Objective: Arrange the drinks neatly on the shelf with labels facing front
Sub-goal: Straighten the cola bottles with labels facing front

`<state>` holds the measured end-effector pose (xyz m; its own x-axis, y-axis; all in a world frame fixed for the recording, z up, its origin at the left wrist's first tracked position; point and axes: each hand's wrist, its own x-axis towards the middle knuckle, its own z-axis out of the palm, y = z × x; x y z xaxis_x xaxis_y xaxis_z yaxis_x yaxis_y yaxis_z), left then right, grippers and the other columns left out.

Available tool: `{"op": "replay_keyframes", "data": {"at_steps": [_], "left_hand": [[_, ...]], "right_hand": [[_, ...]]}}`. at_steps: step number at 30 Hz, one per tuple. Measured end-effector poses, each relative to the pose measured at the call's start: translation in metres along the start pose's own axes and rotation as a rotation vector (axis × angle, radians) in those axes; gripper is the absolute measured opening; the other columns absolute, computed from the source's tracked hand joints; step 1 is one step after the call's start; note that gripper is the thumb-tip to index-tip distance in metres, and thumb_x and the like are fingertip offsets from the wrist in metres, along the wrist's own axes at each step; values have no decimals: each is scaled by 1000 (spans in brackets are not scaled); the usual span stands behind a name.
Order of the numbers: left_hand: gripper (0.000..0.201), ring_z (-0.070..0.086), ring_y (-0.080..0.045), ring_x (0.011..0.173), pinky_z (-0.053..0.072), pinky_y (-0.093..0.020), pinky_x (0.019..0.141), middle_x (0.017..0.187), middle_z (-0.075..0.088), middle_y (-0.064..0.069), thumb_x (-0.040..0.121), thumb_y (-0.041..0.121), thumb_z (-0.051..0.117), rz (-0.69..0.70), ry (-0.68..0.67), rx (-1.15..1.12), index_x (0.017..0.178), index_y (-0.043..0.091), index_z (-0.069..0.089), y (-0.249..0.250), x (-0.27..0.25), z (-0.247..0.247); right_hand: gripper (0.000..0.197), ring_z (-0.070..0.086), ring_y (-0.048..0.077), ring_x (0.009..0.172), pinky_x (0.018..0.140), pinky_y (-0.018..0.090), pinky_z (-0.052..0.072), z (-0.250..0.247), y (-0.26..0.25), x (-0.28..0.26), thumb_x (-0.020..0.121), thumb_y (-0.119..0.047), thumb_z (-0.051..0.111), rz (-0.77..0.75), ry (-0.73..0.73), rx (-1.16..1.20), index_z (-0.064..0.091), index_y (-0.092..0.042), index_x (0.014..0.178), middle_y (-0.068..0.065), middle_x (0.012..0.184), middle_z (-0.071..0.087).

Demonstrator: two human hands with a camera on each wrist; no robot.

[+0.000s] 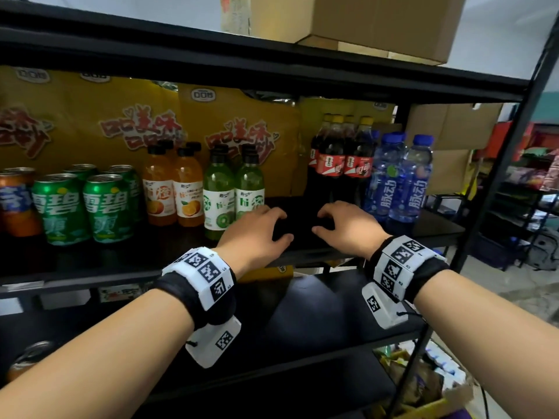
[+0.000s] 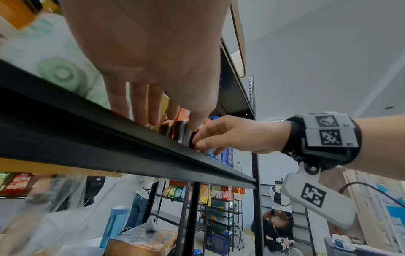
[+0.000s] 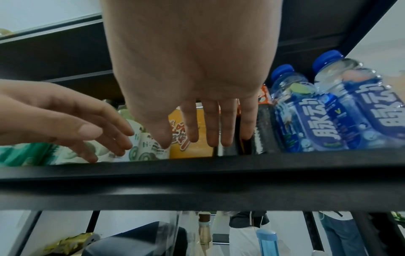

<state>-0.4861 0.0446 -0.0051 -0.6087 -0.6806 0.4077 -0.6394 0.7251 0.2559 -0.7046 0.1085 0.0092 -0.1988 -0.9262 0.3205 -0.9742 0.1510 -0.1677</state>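
Note:
Drinks stand in a row on the black shelf [image 1: 302, 252]: an orange can [image 1: 18, 204], green cans [image 1: 60, 207], orange juice bottles [image 1: 158, 192], kiwi bottles [image 1: 219, 195], cola bottles [image 1: 360, 161] and blue bottles [image 1: 414, 176], labels toward me. Between the kiwi and cola bottles is a gap. My left hand [image 1: 272, 225] and right hand [image 1: 325, 220] hover over it, fingers loosely curled, holding nothing. In the right wrist view the right hand's fingers [image 3: 208, 128] point at the cola bottle [image 3: 263, 131], beside the blue bottles [image 3: 302, 112].
Large yellow snack bags [image 1: 90, 122] fill the back of the shelf. Cardboard boxes [image 1: 378, 22] sit on the shelf above. A lower shelf [image 1: 302, 313] lies under my wrists, with a can [image 1: 27, 355] at its left. More racks [image 1: 529, 192] stand to the right.

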Motion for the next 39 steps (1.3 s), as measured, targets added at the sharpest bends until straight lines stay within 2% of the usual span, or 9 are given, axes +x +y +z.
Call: {"op": "replay_keyframes", "data": {"at_steps": [7, 15, 19, 22, 28, 31, 34, 36, 39], "left_hand": [[59, 53, -27, 129, 51, -42, 93, 143, 51, -1, 96, 53, 56, -5, -41, 167, 148, 27, 43, 35, 42, 25], [60, 58, -31, 122, 53, -42, 94, 135, 55, -10, 94, 49, 62, -156, -45, 94, 142, 16, 46, 62, 99, 44], [64, 58, -34, 123, 50, -39, 96, 134, 59, -15, 91, 47, 69, -293, 25, -121, 138, 10, 47, 71, 132, 53], [66, 58, -33, 126, 49, -37, 100, 135, 62, -11, 86, 45, 75, -343, 84, -284, 140, 16, 51, 73, 153, 61], [72, 59, -32, 124, 42, -28, 90, 133, 63, -11, 78, 34, 87, -446, 238, -420, 135, 10, 49, 74, 163, 78], [72, 61, -29, 120, 42, -28, 85, 130, 65, -10, 75, 35, 90, -431, 243, -415, 132, 10, 51, 70, 157, 72], [73, 61, -26, 120, 48, -33, 94, 130, 65, -6, 76, 35, 89, -417, 260, -446, 135, 14, 52, 68, 143, 68], [71, 63, -22, 118, 51, -41, 100, 129, 67, -2, 78, 35, 87, -392, 273, -504, 137, 17, 52, 70, 127, 64], [60, 66, -11, 107, 54, -29, 90, 118, 69, 7, 80, 35, 85, -358, 349, -628, 132, 24, 56, 75, 107, 64]], "right_hand": [[48, 57, 24, 122, 90, 41, 53, -8, 52, 6, 96, -52, 61, -13, -22, -72, 56, -27, 137, 0, 134, 57], [46, 59, 20, 119, 90, 40, 53, -10, 97, 18, 97, -52, 59, -87, -7, 12, 57, -28, 136, -4, 130, 58], [43, 60, 16, 114, 93, 40, 54, -8, 113, 24, 95, -53, 62, -125, 12, 170, 60, -30, 132, -7, 124, 61], [36, 63, 11, 109, 94, 39, 55, -4, 122, 29, 94, -48, 66, -141, 43, 331, 64, -31, 126, -10, 117, 66], [21, 64, -1, 79, 79, 20, 53, 8, 124, 36, 93, -34, 72, -133, 110, 720, 67, -30, 113, -15, 92, 67], [20, 64, -3, 78, 70, 10, 48, 8, 114, 38, 93, -31, 74, -168, 147, 841, 65, -34, 110, -14, 90, 68], [26, 66, -3, 85, 71, 8, 49, 5, 99, 41, 92, -29, 75, -207, 199, 946, 61, -37, 113, -14, 98, 67], [39, 64, -2, 96, 77, 10, 49, 7, 88, 46, 92, -32, 75, -212, 230, 969, 57, -33, 126, -14, 113, 63], [58, 59, 4, 112, 90, 20, 49, 10, 76, 52, 89, -41, 77, -154, 176, 1050, 49, -28, 139, -11, 128, 56]]}}
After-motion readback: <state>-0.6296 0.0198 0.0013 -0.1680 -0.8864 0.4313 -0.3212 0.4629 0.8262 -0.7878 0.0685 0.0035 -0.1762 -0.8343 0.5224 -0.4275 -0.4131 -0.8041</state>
